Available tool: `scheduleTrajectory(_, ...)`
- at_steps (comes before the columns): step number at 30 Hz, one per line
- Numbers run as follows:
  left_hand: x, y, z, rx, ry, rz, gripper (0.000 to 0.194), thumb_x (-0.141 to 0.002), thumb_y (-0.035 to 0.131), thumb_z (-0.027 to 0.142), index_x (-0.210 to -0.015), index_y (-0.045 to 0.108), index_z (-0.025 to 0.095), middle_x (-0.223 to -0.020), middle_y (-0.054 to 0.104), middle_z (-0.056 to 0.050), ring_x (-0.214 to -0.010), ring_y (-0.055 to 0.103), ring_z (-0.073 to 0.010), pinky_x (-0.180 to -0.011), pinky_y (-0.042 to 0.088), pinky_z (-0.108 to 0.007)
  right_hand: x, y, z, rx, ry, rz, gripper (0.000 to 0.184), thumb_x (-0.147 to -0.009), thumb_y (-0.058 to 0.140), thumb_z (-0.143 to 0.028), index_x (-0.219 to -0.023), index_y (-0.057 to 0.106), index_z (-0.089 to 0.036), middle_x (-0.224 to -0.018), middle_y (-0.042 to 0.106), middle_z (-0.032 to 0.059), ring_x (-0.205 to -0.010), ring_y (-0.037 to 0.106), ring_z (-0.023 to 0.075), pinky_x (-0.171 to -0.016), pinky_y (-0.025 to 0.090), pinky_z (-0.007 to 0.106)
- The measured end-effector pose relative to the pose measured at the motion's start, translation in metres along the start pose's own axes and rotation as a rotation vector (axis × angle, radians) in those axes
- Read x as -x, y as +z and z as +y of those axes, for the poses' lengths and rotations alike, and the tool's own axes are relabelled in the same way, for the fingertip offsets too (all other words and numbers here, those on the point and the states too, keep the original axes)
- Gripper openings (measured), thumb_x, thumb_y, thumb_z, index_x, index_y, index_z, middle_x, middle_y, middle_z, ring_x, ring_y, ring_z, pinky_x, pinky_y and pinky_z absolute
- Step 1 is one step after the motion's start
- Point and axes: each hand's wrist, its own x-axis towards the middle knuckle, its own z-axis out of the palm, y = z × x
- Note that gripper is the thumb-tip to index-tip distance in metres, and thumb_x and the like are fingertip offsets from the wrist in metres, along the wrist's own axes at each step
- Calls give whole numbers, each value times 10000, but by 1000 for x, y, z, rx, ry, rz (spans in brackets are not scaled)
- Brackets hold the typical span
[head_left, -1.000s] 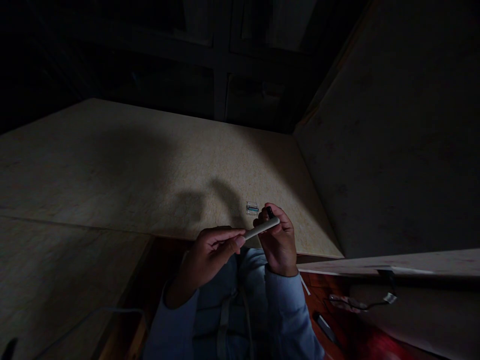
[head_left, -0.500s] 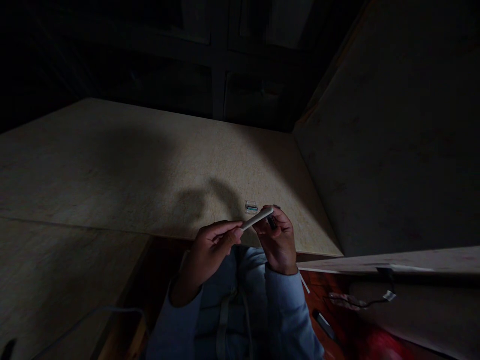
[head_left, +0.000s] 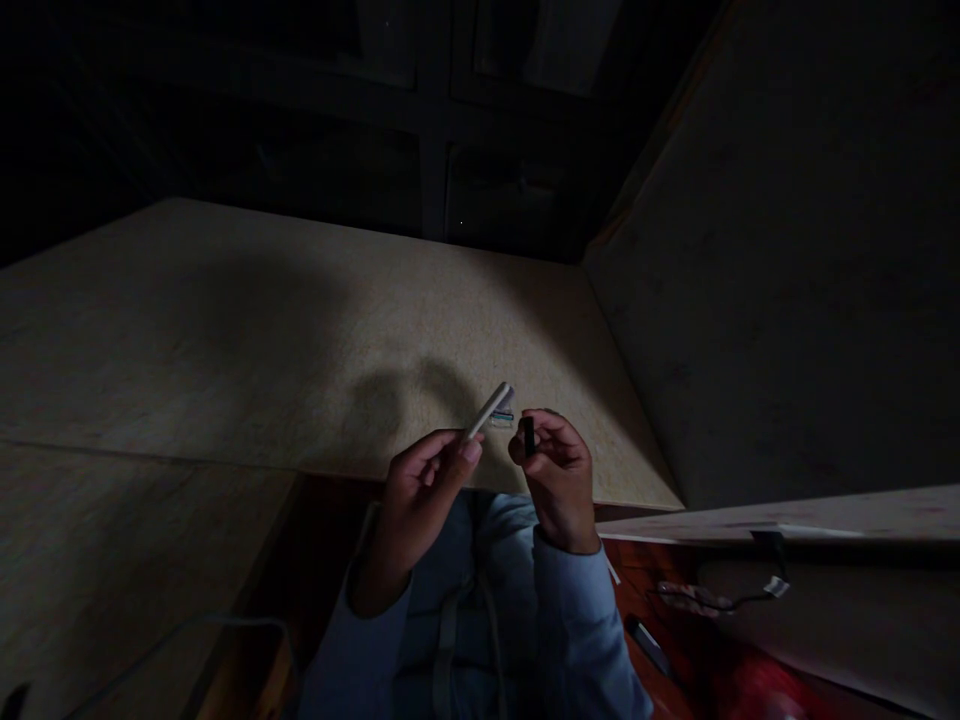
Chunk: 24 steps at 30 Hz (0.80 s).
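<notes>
My left hand [head_left: 424, 490] pinches the lower end of a slim white stick-like object [head_left: 489, 410] between thumb and fingers. The stick slants up to the right, its far end free. Between the thumb and fingertips of my right hand [head_left: 559, 475] is a small black oblong piece [head_left: 529, 437], held upright. The two held things are apart, with a narrow gap between them. Just behind the stick, on the tabletop, lies a small clear case [head_left: 502, 418] with a teal and dark strip in it, partly covered by the stick. The light is too dim to make out finer details.
A pale speckled tabletop [head_left: 300, 350] spreads out ahead, with a grey panel [head_left: 787, 300] rising at its right. Low on the right are a black cable [head_left: 739, 607], a dark oblong object [head_left: 649, 645] and something red [head_left: 757, 685]. A thin cable [head_left: 225, 619] curves at lower left.
The white stick has tilted steeper and its far end has moved left, away from my right hand. The black piece has turned upright and now shows more clearly.
</notes>
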Motion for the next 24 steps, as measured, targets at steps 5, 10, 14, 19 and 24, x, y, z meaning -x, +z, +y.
scheduleTrajectory(5, 1, 11, -3, 101, -98, -84, 410, -765, 761, 552, -873, 735, 157, -531, 436, 63, -468, 339, -65, -438, 263, -201, 0, -1, -1, 160, -112, -66, 395, -641, 913, -196, -998, 764, -274, -765, 649, -40, -661, 561, 109, -645, 477, 244)
scheduleTrajectory(10, -5, 14, -11, 172, -167, -151, 455, -752, 746, 588, -669, 601, 165, -477, 339, 87, -435, 249, -52, -413, 182, -208, 1, -7, -3, 447, -270, -166, 384, -723, 874, -178, -1071, 741, -273, -819, 636, -25, -750, 598, 135, -730, 499, 279)
scheduleTrajectory(14, -9, 11, -16, 156, -173, -151, 446, -746, 755, 554, -631, 539, 181, -463, 302, 100, -429, 234, -50, -414, 169, -211, 2, -12, -8, 646, -368, -238, 360, -781, 836, -193, -1112, 715, -266, -874, 675, -4, -776, 623, 148, -729, 516, 287)
scheduleTrajectory(19, -8, 13, -14, 94, -153, -93, 414, -748, 758, 508, -601, 564, 173, -471, 316, 89, -450, 245, -58, -430, 187, -219, 1, -12, -12, 749, -446, -261, 309, -807, 819, -231, -1092, 701, -246, -845, 691, 1, -734, 641, 149, -690, 536, 281)
scheduleTrajectory(24, -7, 14, -10, 32, -108, -47, 382, -789, 727, 524, -699, 677, 156, -521, 449, 52, -497, 347, -80, -464, 252, -217, -1, -11, -5, 735, -450, -224, 309, -801, 824, -237, -1084, 700, -243, -832, 713, -1, -708, 654, 148, -677, 549, 276)
